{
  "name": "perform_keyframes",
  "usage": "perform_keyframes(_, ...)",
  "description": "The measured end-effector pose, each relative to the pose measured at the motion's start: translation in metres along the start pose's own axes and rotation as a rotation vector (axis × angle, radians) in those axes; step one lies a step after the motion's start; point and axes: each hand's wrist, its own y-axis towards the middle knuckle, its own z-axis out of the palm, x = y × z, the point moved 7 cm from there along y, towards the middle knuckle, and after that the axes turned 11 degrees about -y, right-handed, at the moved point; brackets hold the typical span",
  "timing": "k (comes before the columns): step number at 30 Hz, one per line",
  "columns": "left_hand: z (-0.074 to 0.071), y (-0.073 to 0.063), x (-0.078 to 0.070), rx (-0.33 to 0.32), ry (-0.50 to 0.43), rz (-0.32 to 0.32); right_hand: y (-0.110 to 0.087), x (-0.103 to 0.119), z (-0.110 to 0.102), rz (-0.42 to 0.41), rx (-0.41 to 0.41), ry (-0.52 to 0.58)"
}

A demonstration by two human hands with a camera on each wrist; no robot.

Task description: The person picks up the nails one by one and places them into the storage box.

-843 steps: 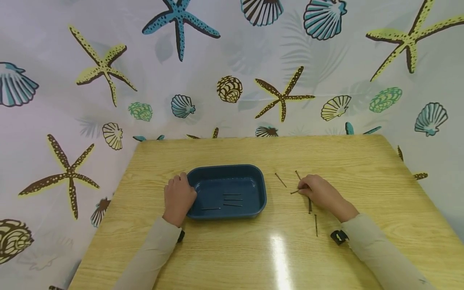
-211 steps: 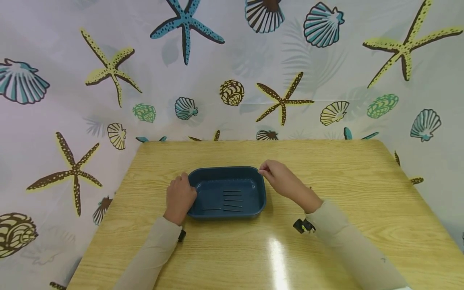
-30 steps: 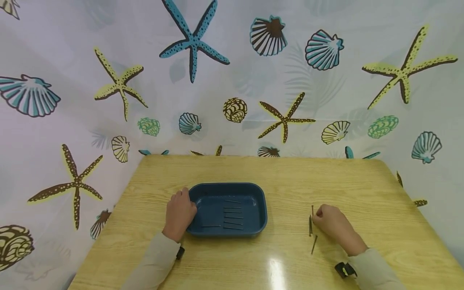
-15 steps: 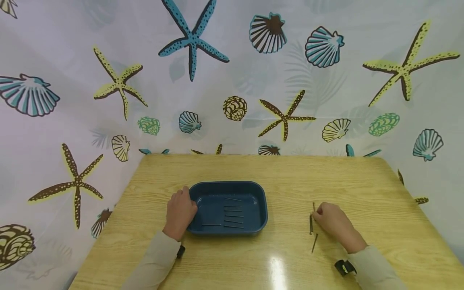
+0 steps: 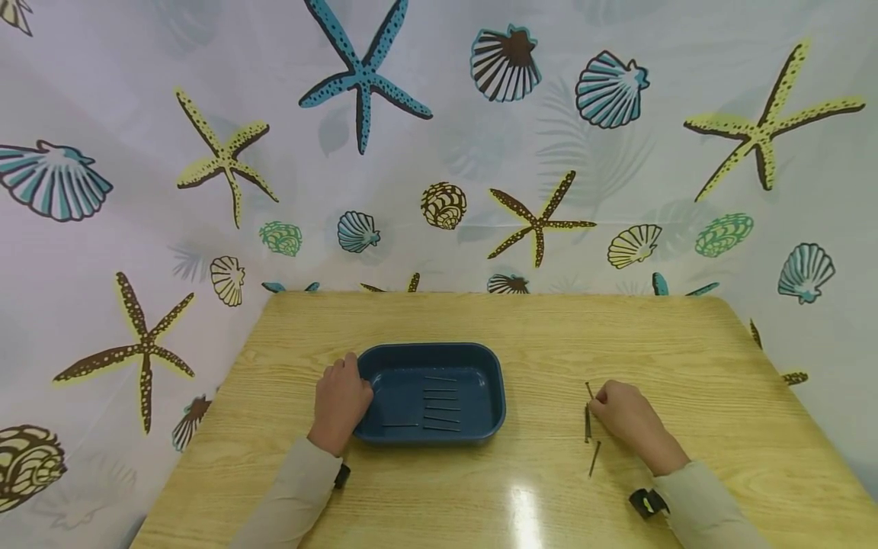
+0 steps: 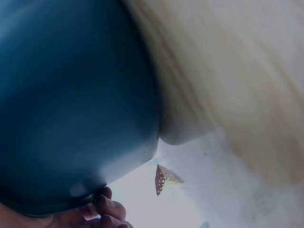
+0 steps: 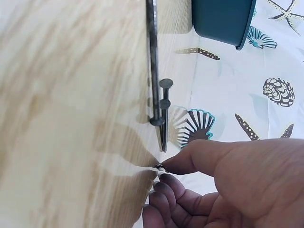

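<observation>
A dark blue rectangular tray (image 5: 384, 440) rests on the table with several nails (image 5: 440, 399) in it. Most lie in a row right of its middle; one lies apart on the left. My left hand (image 5: 341, 404) grips the tray's left rim; its fingers (image 6: 111, 206) curl around the edge in the left wrist view. To the tray's right, my right hand (image 5: 629, 421) pinches a nail (image 5: 589, 390) between thumb and fingertips, mostly hidden by the fingers in the right wrist view. Beside them, two nails (image 5: 588, 427) lie close together, and another nail (image 5: 594, 459) lies slanted nearer me.
The wooden table (image 5: 535, 335) extends around the tray on all sides. Behind it hangs a white cloth (image 5: 405, 168) printed with shells and starfish. A black wrist strap (image 5: 648, 503) shows at the right sleeve.
Since the oldest frame, the row in the tray has grown and fewer nails lie on the table. Within the last second, the nail at my right fingertips has tilted left. My left hand stays put.
</observation>
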Motion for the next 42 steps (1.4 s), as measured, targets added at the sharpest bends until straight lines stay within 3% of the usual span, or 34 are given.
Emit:
perform_keyframes(14,0.000,0.000,-0.001,-0.017,-0.012,0.015,0.005,0.002,0.002,-0.035,-0.009,0.000)
perform_keyframes(26,-0.003,-0.001,-0.003,-0.010,-0.017,-0.001,0.011,0.002,0.003,-0.032,0.065,-0.027)
perform_keyframes(42,-0.001,0.000,0.000,-0.017,-0.014,-0.004,0.010,-0.003,0.000,-0.076,-0.072,0.013)
